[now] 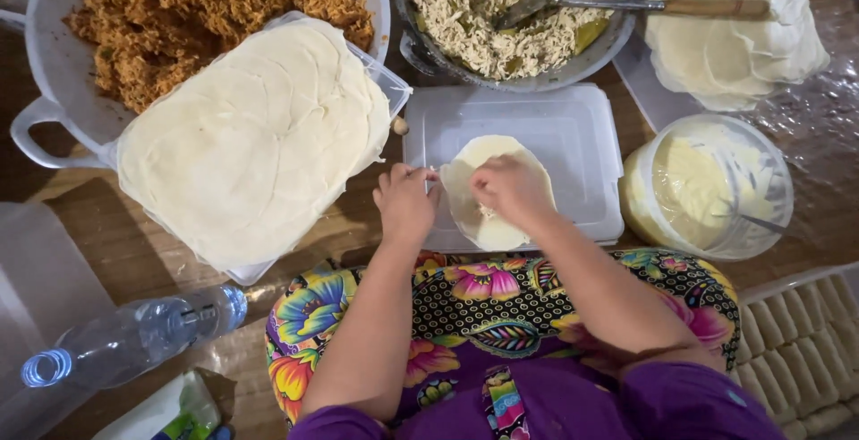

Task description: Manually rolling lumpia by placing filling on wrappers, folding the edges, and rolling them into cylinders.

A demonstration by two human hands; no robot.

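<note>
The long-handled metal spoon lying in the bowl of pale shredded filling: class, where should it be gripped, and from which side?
Grip the metal spoon by its wooden handle end, coming from the image's right: the handle juts over the bowl rim, clear of food, while the blade lies buried.

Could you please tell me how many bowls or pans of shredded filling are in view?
2: a pan of reddish-brown shredded filling at the top left, and a bowl of pale shredded filling with a spoon at the top centre. Others may lie outside the frame.

Matt, soft dough wrapper (488, 158) on smooth plastic lid (573, 136).
</note>
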